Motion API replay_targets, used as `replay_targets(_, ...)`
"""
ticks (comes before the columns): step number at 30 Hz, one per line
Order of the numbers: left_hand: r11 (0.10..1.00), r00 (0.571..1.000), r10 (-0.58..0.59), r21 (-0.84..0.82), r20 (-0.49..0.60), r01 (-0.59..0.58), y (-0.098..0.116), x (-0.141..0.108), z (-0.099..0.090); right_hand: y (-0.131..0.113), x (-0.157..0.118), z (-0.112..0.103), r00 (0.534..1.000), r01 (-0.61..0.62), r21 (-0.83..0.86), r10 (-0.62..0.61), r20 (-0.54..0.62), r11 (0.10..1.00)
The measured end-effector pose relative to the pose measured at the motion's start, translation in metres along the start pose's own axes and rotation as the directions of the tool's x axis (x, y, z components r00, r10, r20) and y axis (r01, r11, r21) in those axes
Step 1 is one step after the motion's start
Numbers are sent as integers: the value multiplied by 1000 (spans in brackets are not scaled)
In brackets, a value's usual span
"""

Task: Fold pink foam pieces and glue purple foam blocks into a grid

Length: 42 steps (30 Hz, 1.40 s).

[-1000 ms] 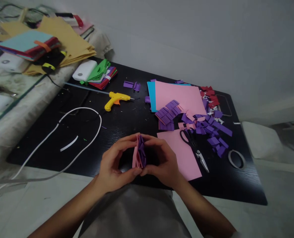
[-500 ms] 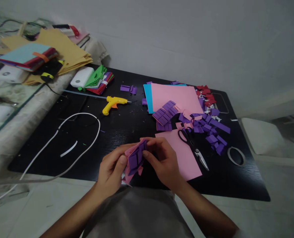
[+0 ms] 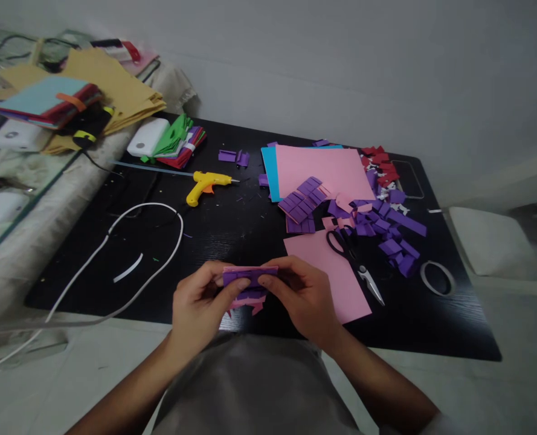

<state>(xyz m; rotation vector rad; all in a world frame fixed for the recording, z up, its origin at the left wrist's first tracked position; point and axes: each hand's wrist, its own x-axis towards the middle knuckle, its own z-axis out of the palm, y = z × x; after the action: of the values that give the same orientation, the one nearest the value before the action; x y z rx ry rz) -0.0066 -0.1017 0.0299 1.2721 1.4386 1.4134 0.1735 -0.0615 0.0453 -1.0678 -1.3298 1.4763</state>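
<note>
Between my hands is a pink and purple folded paper piece [image 3: 250, 279], held above the table's front edge. My left hand [image 3: 200, 302] pinches its left end with the thumb in front. On its right end my right hand [image 3: 302, 296] grips it, thumb pressed near the middle. Pointed pink tabs hang below the purple face. Just right of my right hand, a pink sheet [image 3: 327, 266] lies on the table with black-handled scissors [image 3: 356, 266] across it. Behind these rest purple grid-scored paper pieces [image 3: 302, 200].
A yellow glue gun [image 3: 207, 186] lies on the black table [image 3: 232, 229], left of centre. A white cable [image 3: 148, 284] loops at left. Purple scraps [image 3: 377, 220], red scraps [image 3: 381, 166] and a tape ring [image 3: 437, 279] are at right. Stacked coloured paper [image 3: 180, 142] lies at the back left.
Both hands have turned the paper piece from a slanted, upright pose to a level one, with its pink top edge now running sideways. The view has shifted slightly.
</note>
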Motion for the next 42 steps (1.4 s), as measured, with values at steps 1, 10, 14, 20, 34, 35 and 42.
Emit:
replay_targets(1, 1000, 1000, 5, 3, 10, -5, 0, 1, 0, 0, 0, 0, 1000, -8, 7, 8, -9, 1000)
replay_targets(10, 983, 992, 130, 132, 5, -129, 4, 4, -1, -1, -2, 0, 998, 23, -38, -25, -49, 999)
replay_targets(14, 979, 990, 142, 149, 9, -141, 5, 3, -2, -1, -3, 0, 997, 45, -74, -49, -52, 996)
replay_targets(20, 979, 991, 132, 154, 1, -131, 5, 4, 0, -2, -4, 0, 997, 52, -100, -58, -52, 994)
replay_targets(34, 977, 989, 146, 158, 3, -145, 3, 2, -2, -3, -5, 0, 999, 10, -75, -13, -47, 997)
replay_targets(35, 977, 989, 147, 153, 2, -146, 3, 2, -2, -3, -6, 0, 999, 10, -76, -14, -50, 997)
replay_targets(42, 978, 982, 179, 101, 62, -184, 8, 3, -9, -7, -6, -1, 996, 32, -123, -43, -82, 992)
